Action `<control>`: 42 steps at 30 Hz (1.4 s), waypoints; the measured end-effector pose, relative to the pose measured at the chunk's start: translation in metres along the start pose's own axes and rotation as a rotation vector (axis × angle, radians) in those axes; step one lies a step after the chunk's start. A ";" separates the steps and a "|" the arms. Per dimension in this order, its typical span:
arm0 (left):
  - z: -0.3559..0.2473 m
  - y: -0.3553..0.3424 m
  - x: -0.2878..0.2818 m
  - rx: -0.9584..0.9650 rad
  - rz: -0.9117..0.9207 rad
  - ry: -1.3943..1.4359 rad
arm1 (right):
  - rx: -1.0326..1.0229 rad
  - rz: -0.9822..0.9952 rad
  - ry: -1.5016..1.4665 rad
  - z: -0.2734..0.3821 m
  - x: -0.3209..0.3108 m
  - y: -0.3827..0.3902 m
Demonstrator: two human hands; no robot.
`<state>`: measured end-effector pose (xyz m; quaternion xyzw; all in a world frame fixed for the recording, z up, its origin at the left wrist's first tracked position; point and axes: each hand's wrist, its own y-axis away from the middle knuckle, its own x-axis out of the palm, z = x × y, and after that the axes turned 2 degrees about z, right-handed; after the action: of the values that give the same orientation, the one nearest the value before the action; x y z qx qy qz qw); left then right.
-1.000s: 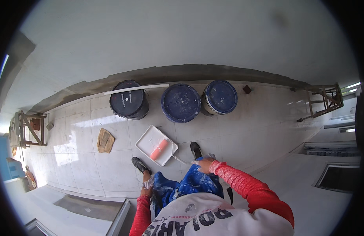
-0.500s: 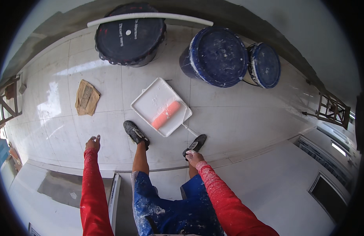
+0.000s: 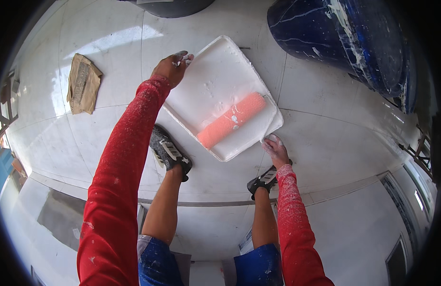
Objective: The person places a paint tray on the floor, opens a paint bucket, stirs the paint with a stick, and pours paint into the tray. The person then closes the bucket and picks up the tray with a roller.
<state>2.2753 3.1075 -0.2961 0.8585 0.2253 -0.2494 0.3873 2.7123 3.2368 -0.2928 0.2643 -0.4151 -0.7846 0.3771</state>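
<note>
A white paint tray (image 3: 215, 71) lies on the floor in front of my feet, smeared with white paint. Across its near right part rests a paint roller (image 3: 234, 119) with a salmon-pink sleeve dabbed with white. My left hand (image 3: 172, 68) is at the tray's far left edge, fingers curled in against the rim; the fingertips' exact hold is partly hidden. By the tray's right corner, my right hand (image 3: 276, 151) closes around the roller's handle, most of which the hand covers. White paint marks both hands.
Blue paint-spattered buckets (image 3: 320, 43) stand at the far right. A dark bucket (image 3: 175, 7) is cut off at the top. On the pale tiled floor lies a crumpled brown paper piece (image 3: 84, 83) at the left. My shoes (image 3: 169, 148) are close to the tray's near side.
I have bent lower, so the tray looks larger. My left hand has reached forward and right to the tray's edge; my right hand has moved from beside my knee to the roller's handle.
</note>
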 end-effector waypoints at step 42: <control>0.009 0.269 -0.230 -0.140 -0.222 0.376 | 0.053 0.335 0.382 0.274 0.087 0.236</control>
<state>2.2513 2.8951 -0.0135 0.8309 0.4033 -0.1100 0.3672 2.5504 3.2024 0.0402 0.3453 -0.3948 -0.6357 0.5664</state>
